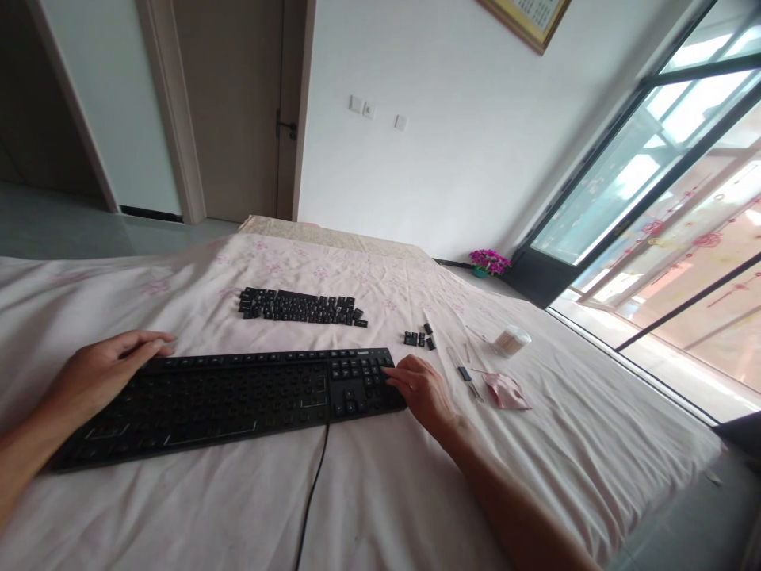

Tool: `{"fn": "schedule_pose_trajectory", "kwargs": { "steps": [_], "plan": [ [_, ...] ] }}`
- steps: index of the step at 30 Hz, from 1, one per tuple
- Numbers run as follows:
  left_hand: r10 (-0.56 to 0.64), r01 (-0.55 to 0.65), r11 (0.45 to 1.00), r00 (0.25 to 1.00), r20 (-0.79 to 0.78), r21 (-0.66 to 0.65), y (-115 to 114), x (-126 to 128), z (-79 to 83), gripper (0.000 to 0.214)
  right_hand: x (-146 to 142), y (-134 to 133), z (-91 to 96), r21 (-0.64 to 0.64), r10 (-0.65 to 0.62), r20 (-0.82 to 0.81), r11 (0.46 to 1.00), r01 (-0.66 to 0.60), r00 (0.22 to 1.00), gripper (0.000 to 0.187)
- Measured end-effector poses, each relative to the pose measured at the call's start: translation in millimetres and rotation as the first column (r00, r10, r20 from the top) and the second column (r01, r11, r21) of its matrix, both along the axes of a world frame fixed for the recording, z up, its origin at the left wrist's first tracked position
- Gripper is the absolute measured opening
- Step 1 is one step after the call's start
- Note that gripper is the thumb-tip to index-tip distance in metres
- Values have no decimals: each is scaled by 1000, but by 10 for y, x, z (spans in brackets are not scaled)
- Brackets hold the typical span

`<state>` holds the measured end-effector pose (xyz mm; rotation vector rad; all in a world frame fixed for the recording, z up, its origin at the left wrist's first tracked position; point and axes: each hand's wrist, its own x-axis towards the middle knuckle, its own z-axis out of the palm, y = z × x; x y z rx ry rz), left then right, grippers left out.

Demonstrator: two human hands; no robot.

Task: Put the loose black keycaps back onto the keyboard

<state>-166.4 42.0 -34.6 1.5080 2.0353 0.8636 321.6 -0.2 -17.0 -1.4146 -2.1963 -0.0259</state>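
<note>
A black keyboard [350,400] lies on the bedspread, its cable [313,492] running toward me. Its main key area is stripped of caps, while the number pad, arrow keys and back row still carry theirs. My left hand [104,373] rests at the back left edge, fingers stretched out and holding nothing I can see. My right hand [425,392] is closed at the right end, fingertips on the outer number pad keys; whether a cap is pinched is hidden. Behind the keyboard sit rows of loose keycaps [300,307], with a smaller keycap group [411,339] to the right.
Right of the keyboard lie a tub of cotton swabs [512,339], a pink cloth [505,391] and a small dark-handled tool [467,377]. Wrinkled pink bedspread [238,515] covers the surface. Beyond are a potted flower [488,262], a door [235,111] and a glass door [642,174].
</note>
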Motion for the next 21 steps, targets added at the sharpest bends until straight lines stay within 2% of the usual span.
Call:
{"fn": "schedule_pose_trajectory", "kwargs": {
  "steps": [6, 16, 21],
  "plan": [
    [-4, 4, 1000, 1000, -3, -14, 46, -66, -71, 41, -12, -11, 5, 7, 19, 91, 1000, -19, 996, 24],
    [-15, 15, 1000, 999, -36, 17, 23, -34, -40, 42, -31, -31, 90, 38, 57, 303, 997, -72, 951, 24],
    [-2, 2, 1000, 1000, -12, -1, 35, -55, -65, 41, -31, -28, 90, 35, 67, 327, 996, -83, 943, 24]
  ]
}}
